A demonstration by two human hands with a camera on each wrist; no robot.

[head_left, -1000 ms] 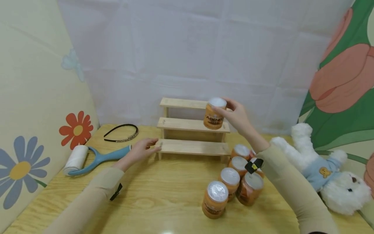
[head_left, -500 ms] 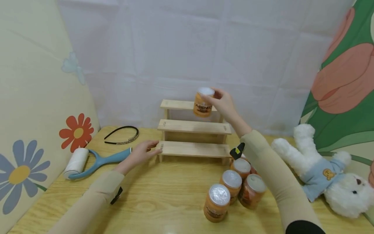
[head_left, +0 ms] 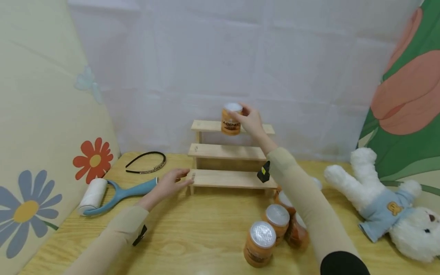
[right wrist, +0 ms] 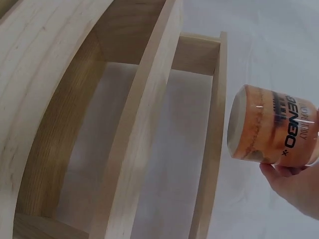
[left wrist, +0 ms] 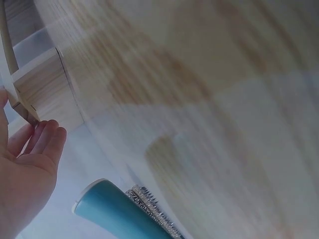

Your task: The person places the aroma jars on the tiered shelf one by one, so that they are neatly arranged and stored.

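Note:
An orange can (head_left: 231,124) with a silver lid and dark lettering is held upright by my right hand (head_left: 252,121), thumb and fingers on either side. In the head view it overlaps the top step of a three-tier wooden stand (head_left: 230,178). The right wrist view shows the can (right wrist: 276,127) beside the top board, its base a little apart from it. My left hand (head_left: 170,184) grips the left end of the lowest step; in the left wrist view its fingertips (left wrist: 47,132) touch the board's corner.
Several more orange cans (head_left: 260,244) stand at the stand's right front, partly behind my right sleeve. A white plush bear (head_left: 388,206) lies far right. A blue-handled lint roller (head_left: 118,194) and a black headband (head_left: 146,162) lie on the left, before a white cloth backdrop (head_left: 172,68).
My right hand has carried the can left and back, from over the stand's right side to its top step. The left hand stays at the lowest step's end.

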